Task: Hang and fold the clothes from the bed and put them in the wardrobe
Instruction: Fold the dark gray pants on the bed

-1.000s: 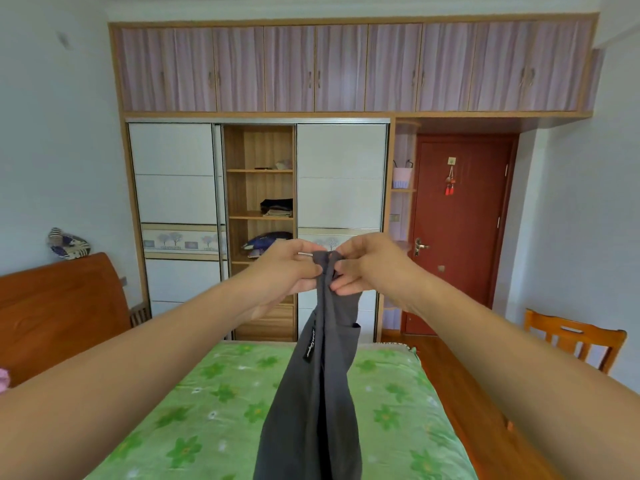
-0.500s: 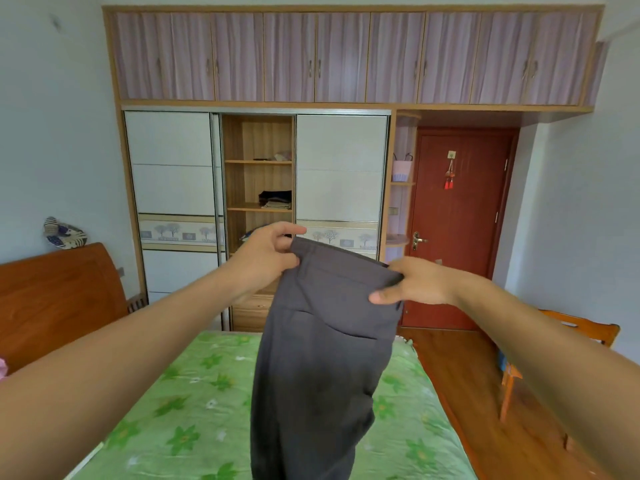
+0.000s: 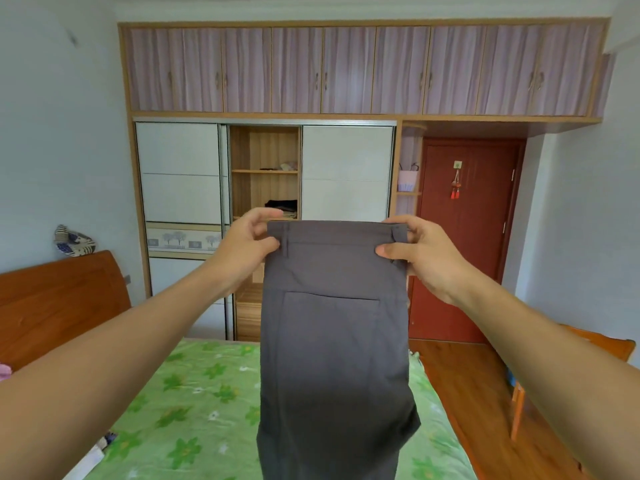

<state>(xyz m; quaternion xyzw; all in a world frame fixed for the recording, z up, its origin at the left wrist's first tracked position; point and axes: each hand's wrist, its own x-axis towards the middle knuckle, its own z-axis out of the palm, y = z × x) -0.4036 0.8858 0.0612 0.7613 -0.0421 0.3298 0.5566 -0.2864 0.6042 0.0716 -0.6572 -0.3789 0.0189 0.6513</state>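
Both grips are pinching the waistband of the grey trousers [image 3: 332, 341], one at each top corner. Left grip [image 3: 247, 244] is pressing its thumb on the front with the fingers going behind. Right grip [image 3: 420, 252] is doing the same at the other corner, fingers curling over the top edge. Waistband is stretching flat and level between them, held up in front of me. Legs are hanging straight down over the bed [image 3: 194, 393]; the hem is running out of frame, so I cannot tell if it is touching the cover. Going by the narrow width, the trousers are looking doubled lengthwise, pocket facing me.

Progress: wardrobe [image 3: 266, 147] is standing open across the room, and folded clothes [image 3: 282, 206] are already lying on one shelf. Something small is sitting on the shelf above, too small to tell. So I am reckoning part of the job is done.

These trousers are mid-step: lined up, not yet folded down or hung, not yet in the wardrobe. No hanger is showing. Something pink [image 3: 4, 370] is peeking in at the left edge and a white-and-blue item [image 3: 100, 448] is lying on the bed near the bottom left. Could be more clothes waiting, cannot tell.

Remaining, as I am judging it: finishing this fold or hanging, carrying it across, then checking the bed for leftovers.
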